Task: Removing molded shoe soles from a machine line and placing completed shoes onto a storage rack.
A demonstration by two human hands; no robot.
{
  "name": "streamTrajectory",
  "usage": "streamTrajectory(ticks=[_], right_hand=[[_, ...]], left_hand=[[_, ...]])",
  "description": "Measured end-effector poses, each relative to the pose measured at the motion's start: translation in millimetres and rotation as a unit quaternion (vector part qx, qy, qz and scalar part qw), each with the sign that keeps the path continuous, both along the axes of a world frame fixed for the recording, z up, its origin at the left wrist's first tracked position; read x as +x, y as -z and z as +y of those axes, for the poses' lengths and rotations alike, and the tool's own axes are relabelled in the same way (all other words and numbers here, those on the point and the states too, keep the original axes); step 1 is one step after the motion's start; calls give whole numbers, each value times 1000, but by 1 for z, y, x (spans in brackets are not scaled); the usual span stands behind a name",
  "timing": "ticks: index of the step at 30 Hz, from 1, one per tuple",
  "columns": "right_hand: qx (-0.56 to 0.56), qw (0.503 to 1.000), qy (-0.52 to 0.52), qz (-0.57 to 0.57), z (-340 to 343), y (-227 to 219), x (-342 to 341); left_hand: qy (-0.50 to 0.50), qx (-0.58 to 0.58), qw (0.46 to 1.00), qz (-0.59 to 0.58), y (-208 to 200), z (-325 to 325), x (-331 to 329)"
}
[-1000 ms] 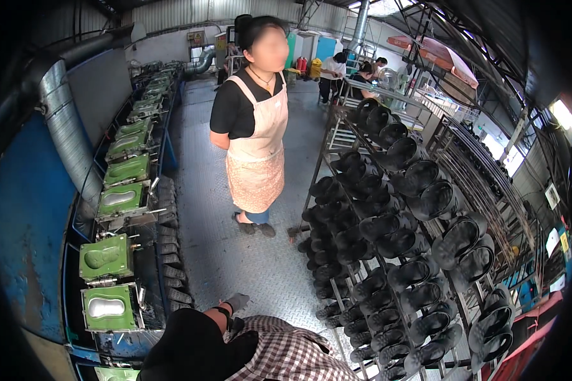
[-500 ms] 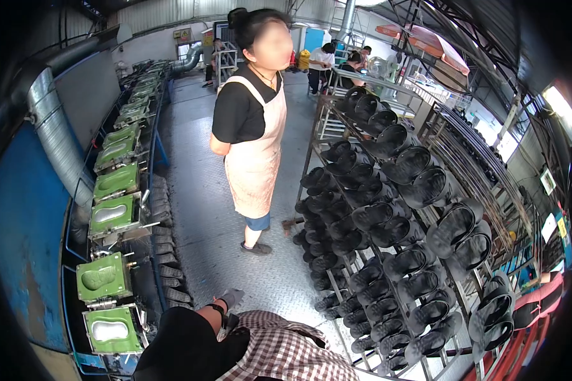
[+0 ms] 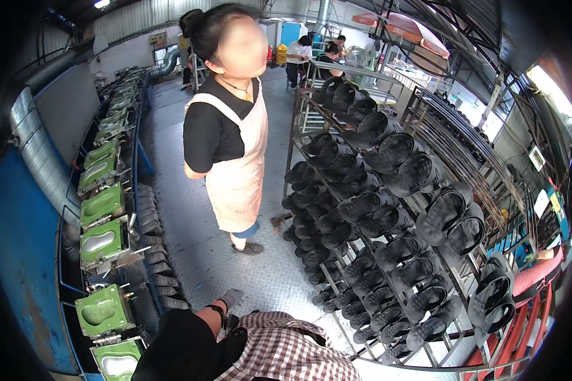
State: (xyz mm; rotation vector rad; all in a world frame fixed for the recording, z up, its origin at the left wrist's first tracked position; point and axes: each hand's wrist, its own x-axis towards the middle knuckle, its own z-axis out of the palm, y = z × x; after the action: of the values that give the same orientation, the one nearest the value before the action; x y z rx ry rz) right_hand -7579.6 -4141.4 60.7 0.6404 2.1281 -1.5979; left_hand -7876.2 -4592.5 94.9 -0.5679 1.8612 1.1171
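My left hand (image 3: 232, 296) wears a grey glove, with a black band around the wrist. It hangs in front of my brown-and-white checked apron (image 3: 286, 346), over the metal floor, and touches neither the moulds nor the shoes. No object shows in it, but its fingers are too small and foreshortened to tell if they are open or closed. My right hand is out of view. On the left, the closest things are green shoe moulds (image 3: 105, 310) along a machine line. To the right stands a metal rack (image 3: 290, 143) loaded with black shoes (image 3: 401, 162).
A person in a pink apron (image 3: 235, 184) stands ahead in the aisle, arms behind the back. Dark shoe-shaped pieces (image 3: 166, 280) line the machine's foot. Red bars (image 3: 537, 330) lie at lower right. Several people sit or stand at the far end.
My view has shifted right and come closer: the moulds and the person in the pink apron sit further left, and the person looks larger. My left hand keeps nearly the same place.
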Motion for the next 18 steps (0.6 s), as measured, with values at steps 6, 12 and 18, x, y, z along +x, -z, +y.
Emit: streamTrajectory(ticks=[6, 12, 18], right_hand=[[3, 995, 99, -29, -52, -3, 49], [-236, 819, 505, -140, -83, 140, 145], [-220, 796, 540, -163, -112, 92, 138]], left_hand=[[4, 68, 998, -19, -15, -18, -6], [25, 39, 997, -60, -39, 2, -25], [41, 16, 998, -54, -48, 7, -34]])
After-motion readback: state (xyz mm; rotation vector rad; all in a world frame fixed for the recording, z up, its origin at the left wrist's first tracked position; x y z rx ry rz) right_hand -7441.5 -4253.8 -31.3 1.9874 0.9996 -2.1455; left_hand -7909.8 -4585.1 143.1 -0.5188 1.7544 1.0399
